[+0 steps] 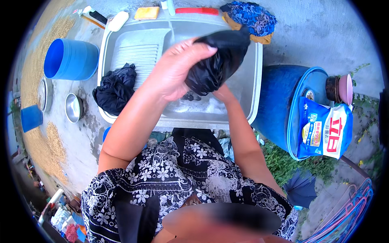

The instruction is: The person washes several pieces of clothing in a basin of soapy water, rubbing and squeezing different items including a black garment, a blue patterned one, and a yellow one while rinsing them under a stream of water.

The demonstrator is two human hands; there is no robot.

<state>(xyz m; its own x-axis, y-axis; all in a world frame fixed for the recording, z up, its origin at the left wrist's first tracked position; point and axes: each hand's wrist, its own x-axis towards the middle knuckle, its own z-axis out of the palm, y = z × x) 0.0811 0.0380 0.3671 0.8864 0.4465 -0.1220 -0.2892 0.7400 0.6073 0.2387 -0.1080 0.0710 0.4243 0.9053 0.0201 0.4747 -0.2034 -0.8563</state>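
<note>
My left hand (182,65) grips a wet black cloth (223,60) above the sink, its thumb pressed over the front. Behind the lower edge of that cloth is my right hand (223,92); its fingers are hidden, so their grip cannot be made out. Soapy foam (199,106) lies in the basin of the laundry sink (256,79). Another dark garment (117,88) is bunched on the sink's left rim, beside the ribbed washboard (136,56). Thin water runs from the tap (170,7) at the back.
A yellow soap bar (146,13), a white-headed brush (118,21) and a red bar-like object (197,11) line the back. Patterned blue cloth (252,18) lies at the back right corner. On a blue barrel (276,100) rests a Liby detergent bag (325,130). Left stands a blue bucket (79,59).
</note>
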